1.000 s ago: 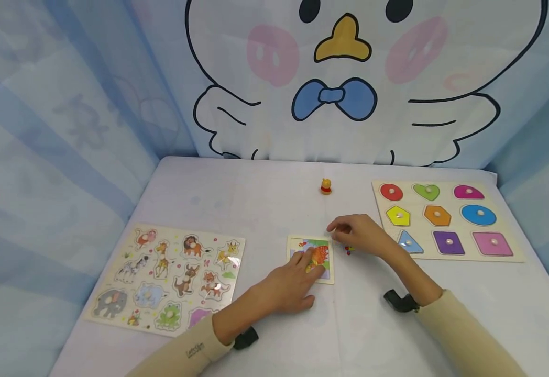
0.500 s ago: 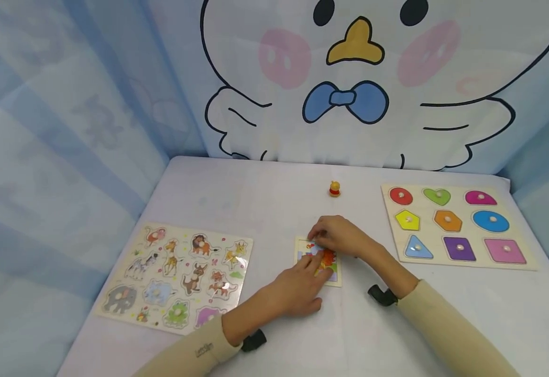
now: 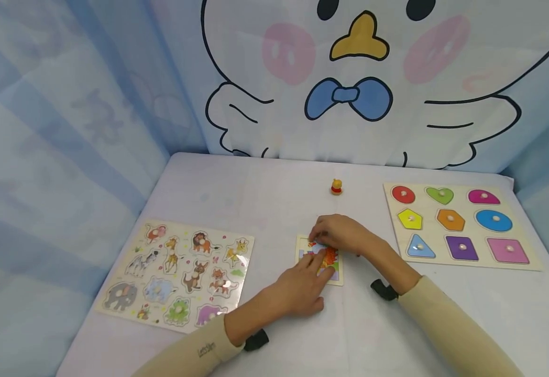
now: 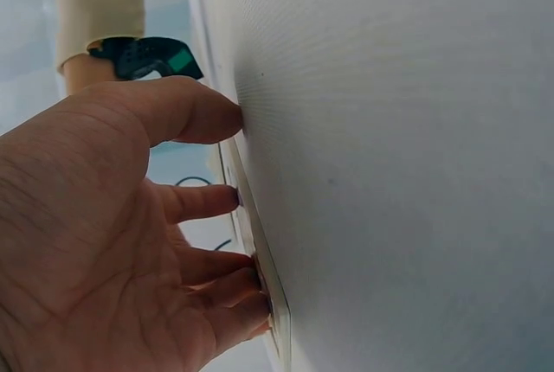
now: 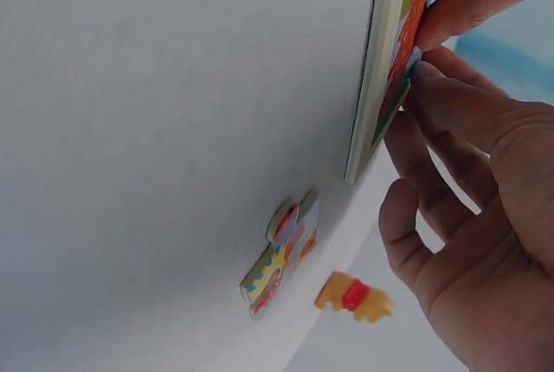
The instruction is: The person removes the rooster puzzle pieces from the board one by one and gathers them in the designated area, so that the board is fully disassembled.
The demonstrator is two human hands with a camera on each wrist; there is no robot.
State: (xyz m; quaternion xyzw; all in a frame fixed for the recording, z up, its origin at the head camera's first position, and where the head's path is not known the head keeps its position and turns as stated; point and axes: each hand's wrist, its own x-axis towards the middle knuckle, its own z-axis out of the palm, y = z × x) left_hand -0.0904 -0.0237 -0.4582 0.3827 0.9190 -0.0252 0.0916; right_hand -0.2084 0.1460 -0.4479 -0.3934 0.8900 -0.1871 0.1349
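Note:
A small picture puzzle point(image 3: 337, 281) with a pale wooden rim lies mid-table, its picture mostly covered by both hands. My left hand point(image 3: 301, 287) lies across it from the near left, straight fingers point(image 4: 203, 202) touching its face, thumb on the tablecloth beside it. Over the puzzle's far right part, my right hand point(image 3: 342, 234) has thumb and index tips together on the picture. In the right wrist view, that hand point(image 5: 493, 156) pinches a light blue bit of puzzle piece point(image 5: 416, 55), largely hidden. A loose colourful puzzle piece point(image 5: 284, 255) lies on the cloth just off the puzzle's edge.
An animal peg board point(image 3: 180, 277) lies at left and a shape peg board point(image 3: 427, 250) at right. Behind the puzzle stands a small yellow bear figure point(image 3: 336, 187) with a red middle. A printed curtain point(image 3: 237, 68) hangs at the table's back edge.
My right hand has moved left from beside the puzzle onto its far right part and then stayed there. The left hand keeps its place on the puzzle. The whole view has shifted slightly.

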